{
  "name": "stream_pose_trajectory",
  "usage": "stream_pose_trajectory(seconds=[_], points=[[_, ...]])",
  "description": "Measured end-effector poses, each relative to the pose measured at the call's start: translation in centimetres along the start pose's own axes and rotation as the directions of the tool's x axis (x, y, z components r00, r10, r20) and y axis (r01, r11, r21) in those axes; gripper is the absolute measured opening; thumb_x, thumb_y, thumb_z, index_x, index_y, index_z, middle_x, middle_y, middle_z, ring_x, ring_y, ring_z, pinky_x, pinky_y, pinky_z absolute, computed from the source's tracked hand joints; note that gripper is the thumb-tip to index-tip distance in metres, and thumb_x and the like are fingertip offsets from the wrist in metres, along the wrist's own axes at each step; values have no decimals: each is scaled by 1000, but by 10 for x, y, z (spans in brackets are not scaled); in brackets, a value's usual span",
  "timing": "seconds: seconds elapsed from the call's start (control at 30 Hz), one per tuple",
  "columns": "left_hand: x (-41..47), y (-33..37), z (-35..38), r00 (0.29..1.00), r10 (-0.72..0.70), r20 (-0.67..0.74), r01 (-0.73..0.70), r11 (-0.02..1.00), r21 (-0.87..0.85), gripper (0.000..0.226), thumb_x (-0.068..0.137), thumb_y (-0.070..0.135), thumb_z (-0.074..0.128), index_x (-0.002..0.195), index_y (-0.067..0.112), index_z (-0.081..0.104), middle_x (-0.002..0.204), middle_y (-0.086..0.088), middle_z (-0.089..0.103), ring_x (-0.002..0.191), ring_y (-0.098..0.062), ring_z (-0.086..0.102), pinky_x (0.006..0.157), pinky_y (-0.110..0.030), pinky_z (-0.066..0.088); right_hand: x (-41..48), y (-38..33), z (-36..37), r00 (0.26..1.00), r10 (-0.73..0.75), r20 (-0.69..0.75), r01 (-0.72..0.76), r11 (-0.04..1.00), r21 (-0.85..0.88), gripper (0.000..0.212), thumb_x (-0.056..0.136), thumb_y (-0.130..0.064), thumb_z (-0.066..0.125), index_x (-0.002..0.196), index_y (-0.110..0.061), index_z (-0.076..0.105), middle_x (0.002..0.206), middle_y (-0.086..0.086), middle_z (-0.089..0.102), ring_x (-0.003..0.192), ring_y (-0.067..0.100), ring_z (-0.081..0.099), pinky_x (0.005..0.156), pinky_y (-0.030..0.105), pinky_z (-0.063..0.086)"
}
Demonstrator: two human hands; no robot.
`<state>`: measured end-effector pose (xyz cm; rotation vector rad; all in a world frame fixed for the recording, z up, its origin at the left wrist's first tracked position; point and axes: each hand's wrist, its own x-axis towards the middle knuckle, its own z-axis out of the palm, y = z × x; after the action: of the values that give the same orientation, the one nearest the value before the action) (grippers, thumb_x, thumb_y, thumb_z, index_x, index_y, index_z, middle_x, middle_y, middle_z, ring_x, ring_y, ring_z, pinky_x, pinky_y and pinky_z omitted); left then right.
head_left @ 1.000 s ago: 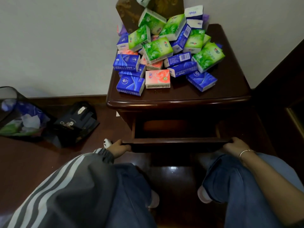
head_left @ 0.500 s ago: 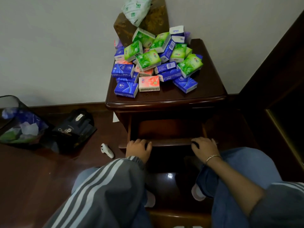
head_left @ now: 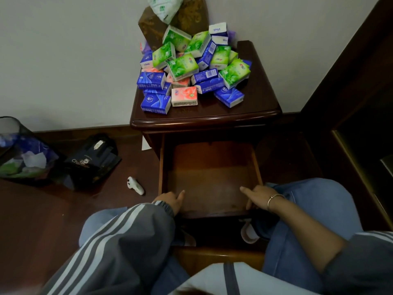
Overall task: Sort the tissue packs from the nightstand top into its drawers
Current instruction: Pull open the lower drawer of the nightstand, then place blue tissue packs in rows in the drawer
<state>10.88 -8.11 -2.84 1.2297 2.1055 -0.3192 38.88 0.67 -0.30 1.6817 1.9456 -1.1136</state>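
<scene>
A heap of green, blue and pink tissue packs (head_left: pixel 191 67) covers the back of the dark nightstand top (head_left: pixel 261 99). One pink pack (head_left: pixel 184 96) and one blue pack (head_left: pixel 155 103) lie nearest the front edge. Below, the upper drawer (head_left: pixel 212 173) stands pulled far out, and its brown wooden bottom is bare. My left hand (head_left: pixel 170 201) holds the drawer's front left corner, index finger pointing inward. My right hand (head_left: pixel 257 196), with a bracelet on the wrist, holds the front right corner the same way.
A brown tissue box (head_left: pixel 148 26) leans on the wall behind the heap. On the floor to the left are a mesh waste bin (head_left: pixel 19 154), a dark bag (head_left: pixel 91 160) and a small white object (head_left: pixel 136 185). Dark wooden furniture (head_left: pixel 350 103) stands close on the right. My knees flank the drawer.
The drawer has slid much further out toward me, with both hands on its front, so its bare bottom now shows. The view has pulled back from the nightstand.
</scene>
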Motion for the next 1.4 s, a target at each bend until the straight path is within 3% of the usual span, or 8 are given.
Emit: stream_pose_trajectory(seconds=[0.3,0.43,0.53,0.63,0.8,0.93,1.23,1.4], points=[[-4,4,-4,999,39,-12,-40,999,-18,71,96,59,18,88,7,65,88,-9,63,88,-26,63,81,-33,48,1,-1,10,998,-17,-58,15,999,-39,69,94,-60,23,88,-10,70,95,7,68,86,22,62,87,38,48],[-13,0,-19,965,36,-261,-64,993,-100,56,97,56,23,83,16,59,78,-3,58,77,-22,60,67,-29,43,-5,-12,-5,926,-131,-353,130,991,-27,43,95,-46,38,66,-21,55,65,0,56,70,25,59,54,28,38],[-17,-9,-44,790,79,-608,-217,963,-157,36,97,44,37,88,18,61,84,0,60,76,-17,58,60,-26,34,-7,-31,-30,658,-237,-715,286,957,-55,18,92,-28,51,96,-19,66,85,4,66,86,25,59,64,25,39],[-16,-14,-81,542,141,-828,-460,875,-152,27,93,28,47,108,10,62,100,-7,61,84,-13,55,70,-25,38,2,-53,-67,408,-294,-864,379,916,-132,30,89,-20,56,116,-9,61,109,11,64,102,30,56,83,37,45],[-1,-12,-146,291,209,-934,-596,803,-6,49,86,28,46,127,3,50,126,-17,49,113,-23,50,95,-28,39,35,-90,-117,327,-438,-837,284,891,-355,55,88,-34,51,139,-14,41,144,13,41,131,33,39,99,45,36],[24,-12,-189,327,309,-893,-480,869,124,63,86,37,47,141,8,40,146,-17,37,129,-32,40,104,-42,35,62,-116,-128,404,-582,-706,214,810,-546,59,91,-40,38,146,-21,31,155,6,25,141,28,27,108,48,27],[71,-5,-247,557,499,-663,-400,862,312,103,70,83,36,152,25,14,161,-3,4,147,-27,1,115,-57,7,87,-115,-121,257,-607,-752,233,794,-561,56,90,-37,36,141,-15,43,146,5,44,135,21,41,104,41,36],[74,-4,-253,569,530,-629,-413,845,340,111,63,88,35,152,25,13,160,-4,12,147,-27,3,115,-56,4,89,-114,-121,224,-612,-758,212,790,-575,55,89,-35,36,139,-15,45,143,6,47,133,22,44,102,40,38]])
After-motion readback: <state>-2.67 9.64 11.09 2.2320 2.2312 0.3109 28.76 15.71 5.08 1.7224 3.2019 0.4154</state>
